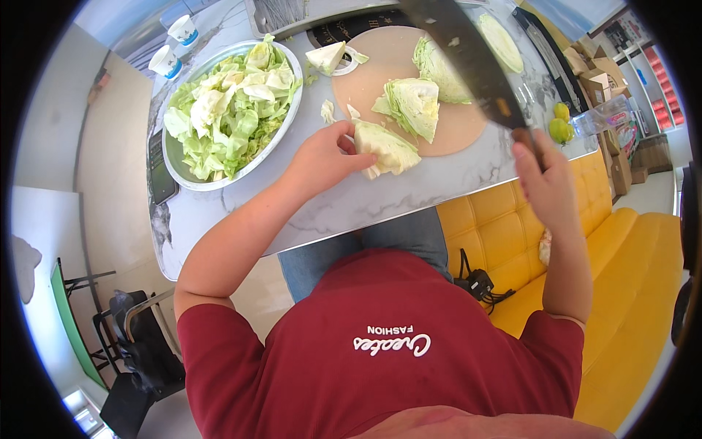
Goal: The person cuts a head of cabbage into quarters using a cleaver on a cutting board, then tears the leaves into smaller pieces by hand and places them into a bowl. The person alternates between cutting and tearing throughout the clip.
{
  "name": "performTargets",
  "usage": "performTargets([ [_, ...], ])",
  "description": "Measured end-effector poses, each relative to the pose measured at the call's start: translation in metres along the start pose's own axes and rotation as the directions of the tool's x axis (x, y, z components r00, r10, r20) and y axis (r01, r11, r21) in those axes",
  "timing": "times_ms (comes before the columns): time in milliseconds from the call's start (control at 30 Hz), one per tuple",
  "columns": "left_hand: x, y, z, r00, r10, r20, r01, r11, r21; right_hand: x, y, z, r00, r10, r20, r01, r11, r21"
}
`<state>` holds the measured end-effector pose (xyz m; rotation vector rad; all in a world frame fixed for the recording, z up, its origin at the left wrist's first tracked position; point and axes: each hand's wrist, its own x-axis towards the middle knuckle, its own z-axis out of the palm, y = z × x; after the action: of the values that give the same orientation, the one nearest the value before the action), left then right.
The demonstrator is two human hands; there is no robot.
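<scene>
My left hand (334,156) grips a cabbage wedge (386,147) at the near left edge of a round cutting board (356,88). In my right hand (545,175) is the wooden handle of a wide kitchen cleaver (466,60), its dark blade raised over the right part of the board. Another cabbage wedge (411,104) lies on the board, with a larger cabbage piece (439,71) behind it, partly hidden by the blade. A metal bowl (298,82) at the left holds many torn cabbage leaves (230,110).
A small cabbage chunk (326,57) touches a white ring (346,63) left of the board. Two paper cups (165,62), a phone (163,184) and a metal tray (274,33) are around the bowl. At the right are a cabbage piece (500,44) and green-yellow fruits (560,130).
</scene>
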<state>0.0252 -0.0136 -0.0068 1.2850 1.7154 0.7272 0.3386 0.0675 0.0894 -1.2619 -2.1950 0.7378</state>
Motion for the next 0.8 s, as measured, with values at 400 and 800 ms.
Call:
performTargets([
  [400, -0.004, 0.016, 0.000, 0.972, -0.059, -0.227, -0.118, 0.713, -0.691, 0.020, 0.105, 0.002, 0.962, -0.057, -0.265, 0.001, 0.979, -0.206],
  [800, 0.015, -0.004, -0.005, 0.944, -0.031, -0.328, -0.125, 0.887, -0.444, -0.001, 0.050, 0.007, 0.984, 0.164, -0.065, -0.152, 0.976, 0.157],
])
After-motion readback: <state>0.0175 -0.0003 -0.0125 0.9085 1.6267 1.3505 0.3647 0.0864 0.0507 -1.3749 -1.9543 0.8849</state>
